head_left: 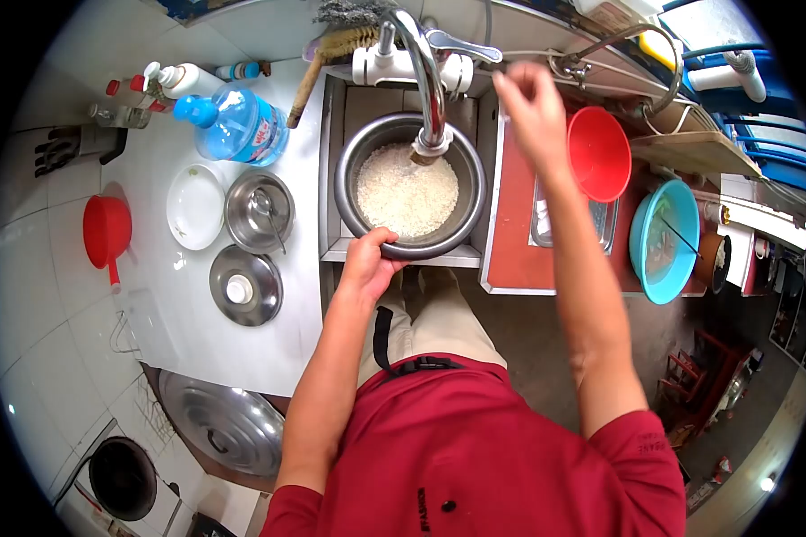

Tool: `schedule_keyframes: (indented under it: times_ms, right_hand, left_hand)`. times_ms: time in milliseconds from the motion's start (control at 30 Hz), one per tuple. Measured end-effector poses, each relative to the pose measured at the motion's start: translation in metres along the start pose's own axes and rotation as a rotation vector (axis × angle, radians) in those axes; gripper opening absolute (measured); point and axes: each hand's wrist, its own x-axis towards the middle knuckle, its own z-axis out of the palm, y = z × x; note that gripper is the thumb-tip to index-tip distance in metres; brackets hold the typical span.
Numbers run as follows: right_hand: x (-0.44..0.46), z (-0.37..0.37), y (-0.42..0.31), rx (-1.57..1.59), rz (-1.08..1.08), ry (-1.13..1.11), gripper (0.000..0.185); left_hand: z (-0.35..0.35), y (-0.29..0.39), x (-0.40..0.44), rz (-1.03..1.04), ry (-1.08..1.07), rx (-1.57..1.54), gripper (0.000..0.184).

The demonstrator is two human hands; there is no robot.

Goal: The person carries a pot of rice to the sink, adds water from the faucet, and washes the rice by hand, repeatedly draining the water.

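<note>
A round metal pot (350, 183) sits in the sink, with white rice (407, 191) spread over its bottom. My left hand (371, 266) grips the pot's near rim, thumb over the edge. The curved chrome faucet (432, 98) reaches over the pot, its spout above the rice; no clear stream of water shows. Raised to the right of the faucet lever (466, 45), my right hand (535, 103) is apart from it, fingers loosely bent and holding nothing that I can see.
Left on the white counter (197, 331) are a large blue-capped bottle (242, 130), a white plate (196, 207), a steel bowl (242, 219) with a spoon, and a steel lid (242, 300). Right of the sink stand a red basin (598, 154) and a turquoise basin (645, 242).
</note>
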Motion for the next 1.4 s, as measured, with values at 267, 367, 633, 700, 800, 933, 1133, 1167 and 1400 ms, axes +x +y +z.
schedule_keyframes:
  times_ms: [267,367,633,700,800,933,1133,1167,1400]
  right_hand:
    - [-0.06,0.083,0.104,-0.281,0.32,-0.262,0.056]
    - [-0.052,0.116,0.099,-0.616,0.21,-0.205,0.048]
    - [-0.077,0.118,0.088,-0.497,-0.309,-0.885,0.02]
    - [-0.071,0.097,0.093,-0.733,-0.581,-1.01,0.018]
    - [-0.057,0.078,0.106,-0.769,-0.426,-0.667,0.021]
    - [-0.046,0.104,0.1,-0.779,-0.199,-0.385,0.032]
    - [-0.078,0.116,0.089,-0.421,-0.426,-0.612,0.017]
    - [-0.081,0.107,0.096,-0.494,-0.456,-0.755,0.015]
    - [-0.054,0.066,0.1,-0.962,-0.884,-0.489,0.017]
  left_hand:
    - [0.023,-0.012,0.02,0.042,0.007,0.104,0.005]
    - [0.028,-0.022,0.026,-0.019,-0.049,0.116,0.01]
    - [0.013,0.016,0.033,0.021,-0.01,0.179,0.02]
    - [0.005,0.019,0.037,0.031,-0.032,0.224,0.02]
    - [0.013,0.017,0.029,0.077,-0.013,0.352,0.02]
    - [0.03,0.0,0.029,0.056,-0.055,0.206,0.021]
    - [0.02,0.008,0.036,0.06,-0.045,0.198,0.022]
    - [0.011,0.01,0.036,0.086,-0.046,0.223,0.022]
    - [0.007,-0.003,0.028,0.099,0.02,0.217,0.012]
